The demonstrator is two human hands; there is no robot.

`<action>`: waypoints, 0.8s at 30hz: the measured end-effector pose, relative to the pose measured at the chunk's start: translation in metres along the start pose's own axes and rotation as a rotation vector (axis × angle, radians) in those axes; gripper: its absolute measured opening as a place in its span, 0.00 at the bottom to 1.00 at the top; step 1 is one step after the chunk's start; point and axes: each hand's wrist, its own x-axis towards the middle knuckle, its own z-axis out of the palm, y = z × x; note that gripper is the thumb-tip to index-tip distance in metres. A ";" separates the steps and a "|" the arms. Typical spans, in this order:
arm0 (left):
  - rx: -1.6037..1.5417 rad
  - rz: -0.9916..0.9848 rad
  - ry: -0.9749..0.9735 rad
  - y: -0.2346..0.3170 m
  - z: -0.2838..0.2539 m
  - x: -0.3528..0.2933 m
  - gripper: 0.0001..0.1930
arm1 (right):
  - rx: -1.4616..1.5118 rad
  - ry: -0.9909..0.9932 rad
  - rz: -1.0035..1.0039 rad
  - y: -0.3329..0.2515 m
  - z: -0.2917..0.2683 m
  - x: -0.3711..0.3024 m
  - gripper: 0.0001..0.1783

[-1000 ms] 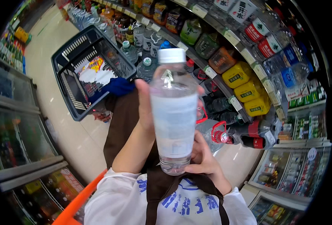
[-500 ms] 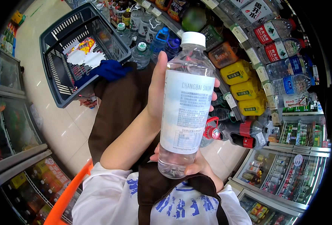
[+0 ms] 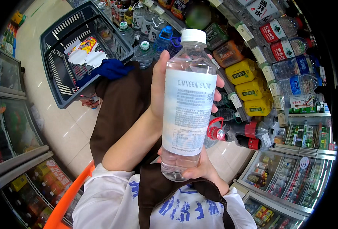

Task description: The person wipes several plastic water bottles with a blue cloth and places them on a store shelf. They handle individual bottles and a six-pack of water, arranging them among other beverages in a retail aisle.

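A clear plastic water bottle (image 3: 186, 114) with a white cap and a pale blue-white label stands nearly upright, close in front of my chest. My left hand (image 3: 159, 86) is wrapped round its upper half from behind, the thumb up along the left side and fingertips showing past the right side. Low down, my right hand (image 3: 201, 168) closes about the base, its thumb across the front; most of its other fingers are hidden behind the bottle. The printed side of the label faces me.
Left of my knees is a dark grey shopping basket (image 3: 49, 72) with a blue cloth (image 3: 110, 69), torn white paper and a snack packet. Bottled drinks line the shelf (image 3: 258, 57) at right. Fridges (image 3: 287, 177) stand on both sides. An orange bar (image 3: 71, 194) is at lower left.
The bottle has turned a little in my hands, bringing the printed panel more squarely toward me. It has also shifted slightly left and up. Both hands keep their grip.
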 end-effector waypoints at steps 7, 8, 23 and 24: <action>-0.048 -0.004 -0.049 0.000 0.000 -0.002 0.37 | -0.056 -0.045 0.039 -0.003 0.002 -0.002 0.43; -0.058 -0.005 -0.059 0.000 0.001 -0.003 0.38 | -0.069 -0.061 0.035 -0.003 0.002 -0.003 0.42; -0.072 -0.023 -0.111 0.001 0.002 -0.004 0.39 | -0.215 0.023 0.003 -0.001 0.004 -0.003 0.43; -0.071 -0.025 -0.112 0.001 0.001 -0.004 0.39 | -0.222 0.022 -0.001 -0.001 0.004 -0.003 0.43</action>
